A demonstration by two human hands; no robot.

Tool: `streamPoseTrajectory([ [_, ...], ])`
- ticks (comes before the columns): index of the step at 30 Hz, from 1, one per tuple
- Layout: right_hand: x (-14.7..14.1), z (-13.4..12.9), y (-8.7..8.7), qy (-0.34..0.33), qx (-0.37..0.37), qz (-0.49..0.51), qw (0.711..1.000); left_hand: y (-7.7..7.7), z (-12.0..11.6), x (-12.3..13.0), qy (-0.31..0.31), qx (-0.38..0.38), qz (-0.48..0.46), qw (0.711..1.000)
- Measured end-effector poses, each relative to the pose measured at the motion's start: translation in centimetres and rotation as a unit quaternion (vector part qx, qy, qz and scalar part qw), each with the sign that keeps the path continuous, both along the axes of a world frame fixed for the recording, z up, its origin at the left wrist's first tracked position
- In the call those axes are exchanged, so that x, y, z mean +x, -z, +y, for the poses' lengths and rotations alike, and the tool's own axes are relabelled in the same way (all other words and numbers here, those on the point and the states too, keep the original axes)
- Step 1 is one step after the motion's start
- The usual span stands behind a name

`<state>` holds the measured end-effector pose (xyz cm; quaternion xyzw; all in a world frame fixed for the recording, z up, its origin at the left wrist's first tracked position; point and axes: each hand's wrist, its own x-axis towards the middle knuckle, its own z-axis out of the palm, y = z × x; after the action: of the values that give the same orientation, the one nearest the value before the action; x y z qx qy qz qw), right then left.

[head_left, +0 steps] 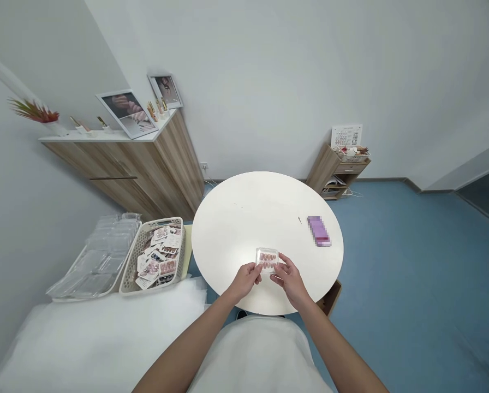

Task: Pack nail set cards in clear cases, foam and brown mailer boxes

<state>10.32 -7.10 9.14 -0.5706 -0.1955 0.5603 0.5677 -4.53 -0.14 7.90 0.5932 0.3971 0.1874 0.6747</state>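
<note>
Between my two hands is a small clear case of press-on nails (268,256), held over the near part of a white oval table (236,218). Two rows of pinkish nails show inside it. My left hand (246,279) is closed on the case's left lower corner, thumb on top. On the other side, my right hand (290,277) grips the right edge with its fingers bent around it. The fingertips beneath the case are hidden.
A purple pixelated item (318,231) and a tiny dark tool (299,220) lie on the table's right. Left of the table stand a basket of nail cards (181,254) and a basket of clear plastic cases (101,256). A wooden cabinet (174,158) is behind them.
</note>
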Motion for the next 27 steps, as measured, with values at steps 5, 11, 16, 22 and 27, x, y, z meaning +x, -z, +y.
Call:
streamPoseTrajectory([
  [5,1.7,-0.4,0.6,-0.014,-0.016,-0.027,0.999,0.0,-0.6,0.8,0.009,0.02,0.016,1.0],
  [11,3.2,-0.4,1.4,-0.041,-0.034,-0.039,0.998,0.9,-1.3,1.6,0.004,0.042,0.067,0.997],
  [16,4.1,0.1,1.7,-0.058,-0.015,-0.044,0.997,0.6,-1.7,2.4,-0.028,0.04,0.066,0.997],
  [22,4.5,0.4,2.5,-0.035,-0.006,-0.043,0.998,0.1,-2.9,3.0,-0.17,0.082,0.067,0.98],
  [27,4.0,0.2,3.8,-0.063,-0.028,-0.051,0.996,0.5,-4.6,3.0,-0.186,0.093,0.076,0.975],
])
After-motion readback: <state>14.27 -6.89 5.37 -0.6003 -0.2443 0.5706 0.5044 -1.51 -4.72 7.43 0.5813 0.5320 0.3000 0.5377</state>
